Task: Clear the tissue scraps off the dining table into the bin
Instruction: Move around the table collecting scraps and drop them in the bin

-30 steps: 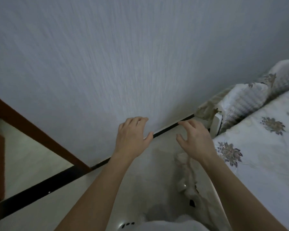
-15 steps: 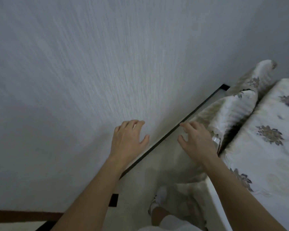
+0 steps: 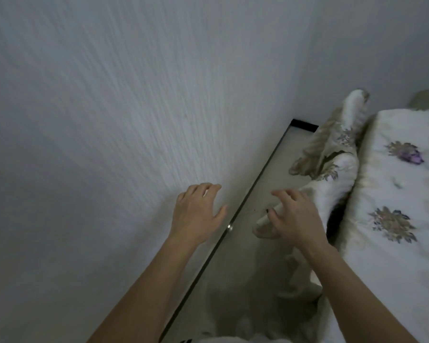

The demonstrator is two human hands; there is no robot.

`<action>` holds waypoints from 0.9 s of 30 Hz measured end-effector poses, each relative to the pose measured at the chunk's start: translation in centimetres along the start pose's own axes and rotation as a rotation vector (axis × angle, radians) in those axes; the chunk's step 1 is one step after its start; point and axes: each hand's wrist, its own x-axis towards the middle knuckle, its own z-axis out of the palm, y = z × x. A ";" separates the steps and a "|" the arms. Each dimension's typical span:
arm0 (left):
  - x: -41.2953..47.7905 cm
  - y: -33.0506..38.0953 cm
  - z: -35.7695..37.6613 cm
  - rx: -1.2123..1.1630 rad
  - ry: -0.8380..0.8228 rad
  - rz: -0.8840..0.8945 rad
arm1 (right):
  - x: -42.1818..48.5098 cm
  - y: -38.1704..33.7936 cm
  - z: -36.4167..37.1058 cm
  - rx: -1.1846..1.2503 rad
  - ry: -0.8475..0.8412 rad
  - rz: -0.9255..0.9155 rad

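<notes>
Head view.
- Item 1: surface (image 3: 394, 194), draped in a floral cloth (image 3: 391, 224), lying just right of the right grip.
- Item 2: right grip (image 3: 295, 216), wide, fingers spread, holding nothing, palm down in front of a ribbed white cover (image 3: 332, 186) beside the surface.
- Item 3: left grip (image 3: 196, 214), wide, fingers relaxed, holding nothing, apart from the right.
- Item 4: pale floor (image 3: 245, 263) below and between the grips.
- Item 5: dark skirting strip (image 3: 255, 184), running between the grips.
- Item 6: textured wall (image 3: 109, 120), beyond the left grip.

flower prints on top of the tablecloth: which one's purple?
The farther print, toward the far end of the tablecloth, has a purple centre. The nearer print is grey-brown.
</notes>
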 end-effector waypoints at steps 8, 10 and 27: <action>10.5 0.7 3.1 -0.061 -0.024 0.141 | 5.3 3.9 0.5 -0.033 0.020 0.153; 13.3 1.0 3.9 -0.078 -0.038 0.173 | 6.6 5.0 0.8 -0.052 0.015 0.181; 40.2 7.2 12.1 -0.216 -0.152 0.419 | 25.1 12.9 2.5 -0.182 0.044 0.470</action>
